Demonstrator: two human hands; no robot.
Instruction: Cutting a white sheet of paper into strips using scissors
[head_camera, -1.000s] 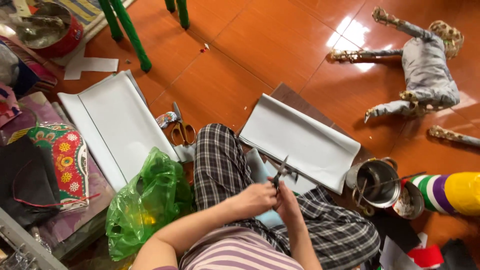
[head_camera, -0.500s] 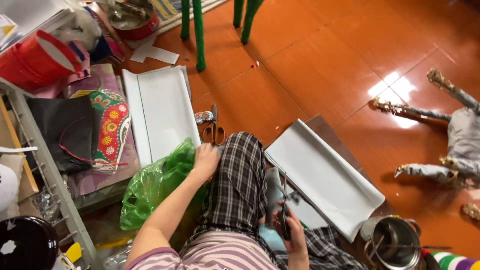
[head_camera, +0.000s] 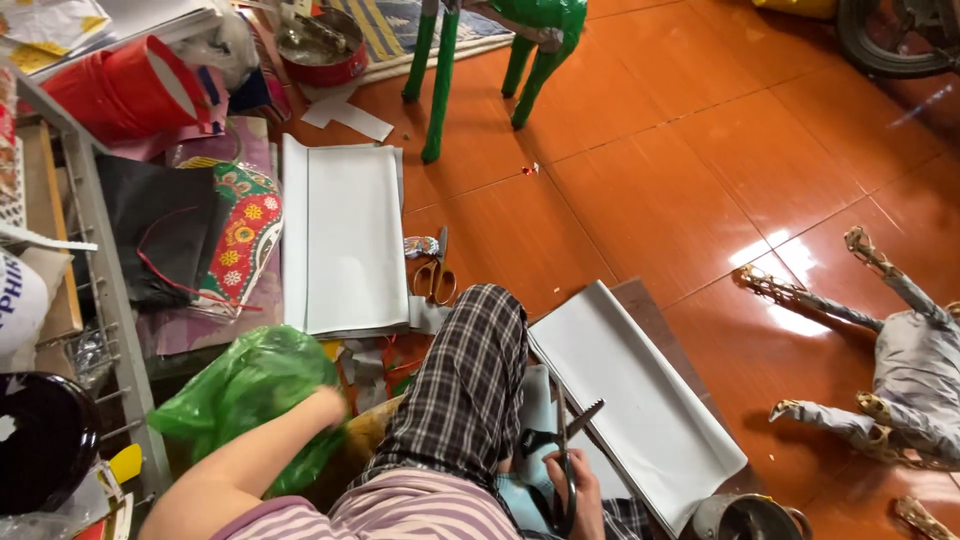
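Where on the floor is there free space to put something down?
Bare orange floor lies between the green legs, the paper animal figure and the white sheet by the knee. The left side is crowded: green bag, red bucket, wire rack.

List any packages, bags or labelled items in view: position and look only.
Green bag: lower left, crumpled translucent plastic, left hand in it.
White sack: far left edge, blue print.
Red bucket: upper left, on its side.
Patterned bag: left of the white sheets, floral, multicoloured.
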